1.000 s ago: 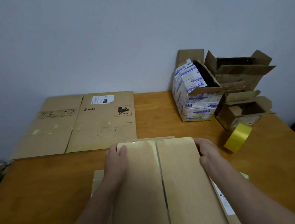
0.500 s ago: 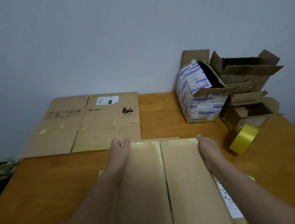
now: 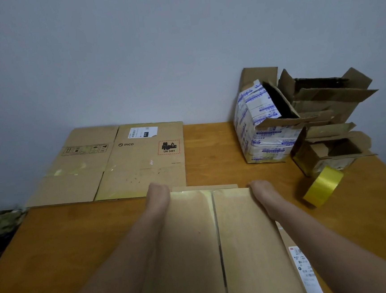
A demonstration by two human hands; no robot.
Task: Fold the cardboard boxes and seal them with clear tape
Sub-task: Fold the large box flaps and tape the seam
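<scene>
Worktop [image 3: 211, 149] inventory: one roll of tape [image 3: 322, 186], one folded box [image 3: 218, 237], three open boxes [image 3: 263, 137] [image 3: 330, 97] [image 3: 341, 150], two flattened boxes [image 3: 77, 170] [image 3: 142, 169].

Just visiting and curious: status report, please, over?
Left hand and right hand on far corners of the box, finger curl unclear. Flaps down, seam gap showing. Tape roll untouched at right. Nothing blocking.

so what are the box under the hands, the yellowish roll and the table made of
Box: brown cardboard, matte, with glossy tape by its centre seam. Tape roll: thin plastic film, probably clear, yellowish and shiny where wound. Table: wood or wood veneer, orange-brown, faint grain, smooth satin sheen.
</scene>
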